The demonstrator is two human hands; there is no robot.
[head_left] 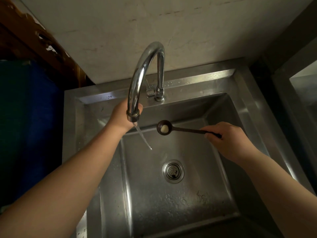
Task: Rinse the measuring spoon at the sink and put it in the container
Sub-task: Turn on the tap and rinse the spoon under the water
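Steel sink (pixel 243 93), tap (pixel 144 69) running. Left hand (pixel 120 117) grips spout end. Right hand (pixel 224 140) pinches spoon (pixel 163 127) handle, bowl beside stream, white lump inside. Risk: splash, or lump clogging drain (pixel 173 171).

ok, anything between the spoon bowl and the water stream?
Nothing visible. The measuring spoon, held by the right hand, sits just right of the water stream with open air between. The left hand is behind the faucet spout, clear of that gap.

Left hand (pixel 120 117) behind faucet (pixel 137 79) spout, right hand (pixel 226 140) gripping measuring spoon (pixel 181 130) beside water stream (pixel 142 136)
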